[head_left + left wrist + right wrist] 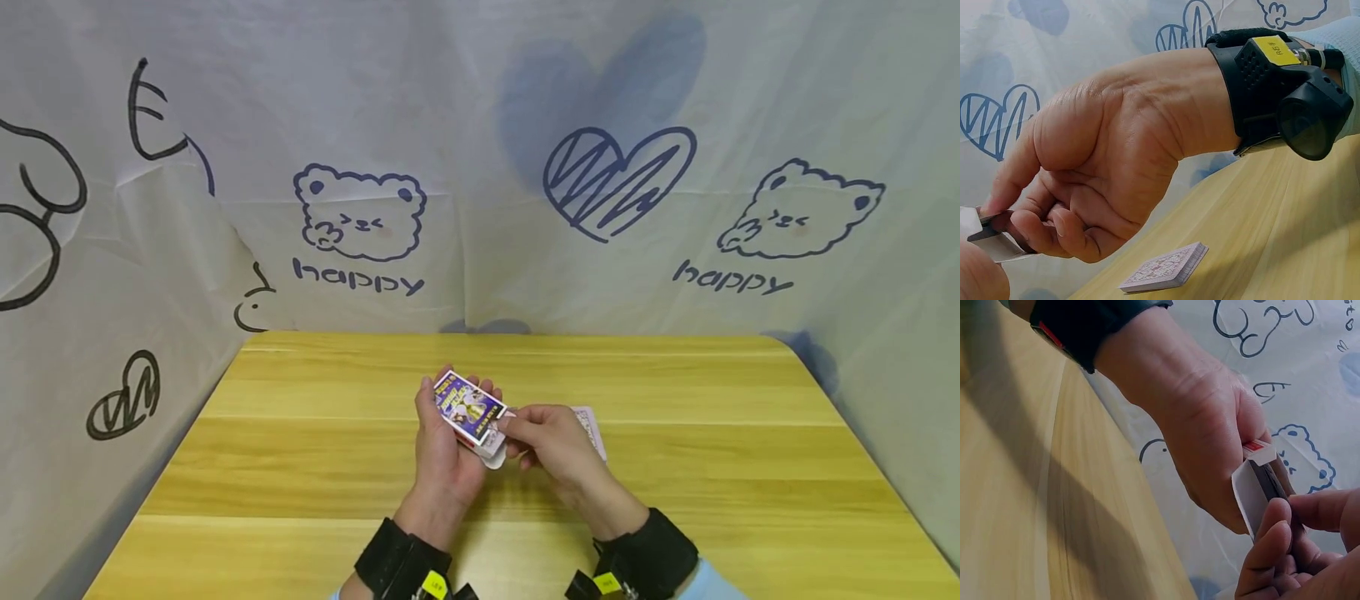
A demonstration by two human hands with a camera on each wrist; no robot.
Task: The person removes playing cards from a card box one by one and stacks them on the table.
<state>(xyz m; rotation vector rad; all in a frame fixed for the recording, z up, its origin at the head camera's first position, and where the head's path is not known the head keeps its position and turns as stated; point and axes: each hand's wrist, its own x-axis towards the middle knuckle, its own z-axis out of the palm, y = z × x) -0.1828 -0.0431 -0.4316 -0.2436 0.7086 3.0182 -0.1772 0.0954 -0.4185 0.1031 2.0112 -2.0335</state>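
Observation:
My left hand (450, 458) holds a small playing-card box (471, 407), its purple printed face turned up, along the palm and fingers. The box's end nearest my right hand stands open, with white flaps folded out and a dark inside, as the right wrist view shows. At that end my right hand (562, 446) pinches the box's edge between thumb and fingertips; its other fingers are curled. On the table just beyond the right hand lies a deck of playing cards (1163, 270) with a patterned pale back, partly hidden by that hand in the head view.
The wooden table (300, 467) reaches back to a white cloth wall (487, 225) with drawn bears, hearts and lettering. Another cloth side hangs at the left. Black bands with small cameras sit on both wrists.

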